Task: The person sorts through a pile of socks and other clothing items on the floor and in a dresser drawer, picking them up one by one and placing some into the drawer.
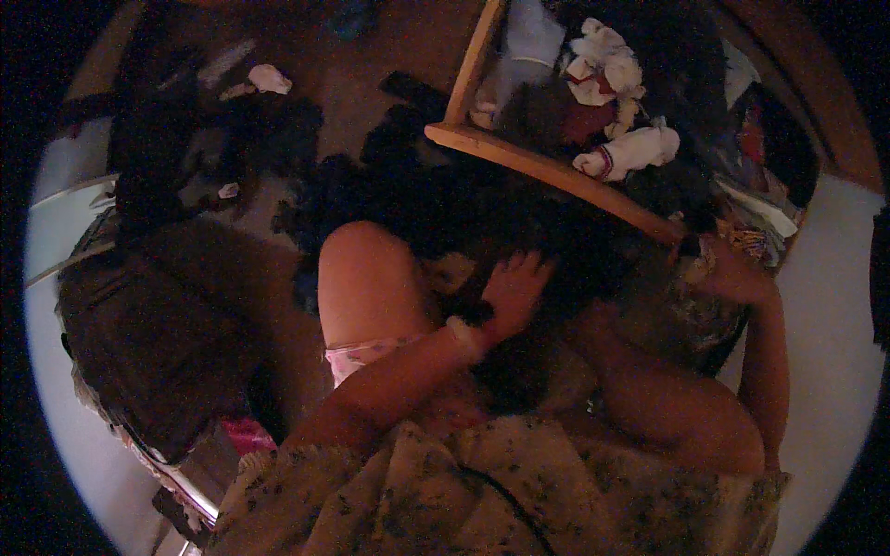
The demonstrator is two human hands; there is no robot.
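My left hand (518, 288), with a pale band at its wrist, is over a heap of dark clothing (473, 201) between my bent legs. Its fingers are spread and I see nothing in them. My right hand (740, 274) is at the right, blurred, by the end of a wooden bar (549, 170). A small pale and dark item (699, 257) shows at its fingertips; the grip on it is unclear. Below that hand lies a dark, patterned thing (702, 320), too dim to name. Beyond the bar are a white sock (636, 153) with a dark red stripe and a bunch of white cloth (605, 62).
Dark brown fabric (174, 326) is piled at the left, with a bright pink item (248, 434) near it. Small pale items (270, 78) lie on the brown floor (348, 62). A white surface (827, 313) runs along the right. Papers or similar flat things (758, 205) are stacked there.
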